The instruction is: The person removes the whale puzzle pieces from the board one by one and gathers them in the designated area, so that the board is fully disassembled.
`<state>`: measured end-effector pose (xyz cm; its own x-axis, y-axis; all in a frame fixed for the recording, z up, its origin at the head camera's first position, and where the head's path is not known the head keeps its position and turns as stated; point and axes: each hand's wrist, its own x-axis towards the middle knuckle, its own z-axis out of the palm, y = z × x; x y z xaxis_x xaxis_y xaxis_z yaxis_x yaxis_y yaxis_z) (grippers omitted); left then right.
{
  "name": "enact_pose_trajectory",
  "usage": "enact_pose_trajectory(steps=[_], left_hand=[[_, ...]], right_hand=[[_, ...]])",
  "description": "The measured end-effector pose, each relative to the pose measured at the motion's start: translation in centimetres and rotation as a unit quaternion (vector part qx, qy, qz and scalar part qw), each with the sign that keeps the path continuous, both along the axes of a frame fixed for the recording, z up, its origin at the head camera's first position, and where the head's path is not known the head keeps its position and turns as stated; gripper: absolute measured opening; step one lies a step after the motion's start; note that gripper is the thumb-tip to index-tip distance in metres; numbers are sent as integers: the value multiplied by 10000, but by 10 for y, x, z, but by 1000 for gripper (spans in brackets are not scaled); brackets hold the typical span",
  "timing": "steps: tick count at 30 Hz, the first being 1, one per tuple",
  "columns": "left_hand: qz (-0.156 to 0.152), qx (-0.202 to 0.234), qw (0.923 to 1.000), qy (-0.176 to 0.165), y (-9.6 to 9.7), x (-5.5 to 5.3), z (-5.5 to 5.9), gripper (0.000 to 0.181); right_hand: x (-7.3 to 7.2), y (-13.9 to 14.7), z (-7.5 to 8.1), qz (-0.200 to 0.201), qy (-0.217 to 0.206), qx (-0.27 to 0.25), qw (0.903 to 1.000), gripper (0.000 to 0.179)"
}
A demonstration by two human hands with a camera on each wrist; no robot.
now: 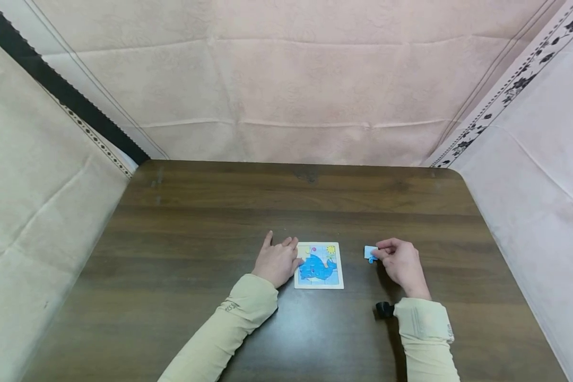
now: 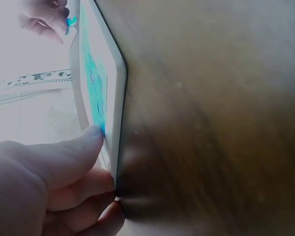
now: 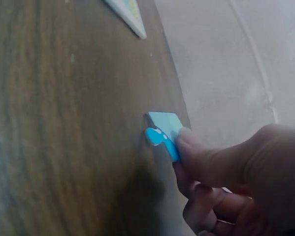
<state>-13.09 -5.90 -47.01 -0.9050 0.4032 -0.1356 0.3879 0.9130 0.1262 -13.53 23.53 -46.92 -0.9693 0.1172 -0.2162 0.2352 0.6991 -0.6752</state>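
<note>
A white-framed jigsaw puzzle [image 1: 319, 287] with a blue whale picture lies flat on the wooden table. At its left edge, my left hand [image 1: 278, 261] holds it, thumb [image 2: 83, 147] on the picture side and other fingers against the frame's outer side. Off to the right of the puzzle, my right hand [image 1: 401, 264] pinches a jigsaw piece [image 3: 166, 126] between thumb and fingers. The piece is pale blue with a brighter blue part and a rounded knob, its far corner sticking out past the fingertips. Part of the piece is hidden by the thumb.
The brown wooden table [image 1: 196, 223] has rounded far corners. Pale cloth [image 1: 286, 95] hangs behind it and along both sides, with a dark strip at the left and a floral border at the right. A black wrist camera [image 1: 384, 310] sits at the right cuff.
</note>
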Motion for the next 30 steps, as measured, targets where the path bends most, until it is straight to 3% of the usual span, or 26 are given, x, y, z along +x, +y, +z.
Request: enact_pose_trajectory(steps=[5, 10, 20, 30], left_hand=[[-19, 18, 10000, 17, 0, 1, 0, 42], [-43, -21, 10000, 18, 0, 2, -1, 60], [8, 9, 9999, -111, 1, 2, 0, 70], [14, -76, 9998, -192, 2, 2, 2, 71]], right_hand=[[-4, -1, -3, 63, -259, 82, 9996, 26], [-5, -1, -5, 94, -395, 138, 9991, 27], [-4, -8, -6, 108, 136, 803, 9966, 20], [-3, -11, -4, 225, 130, 1129, 9933, 16]])
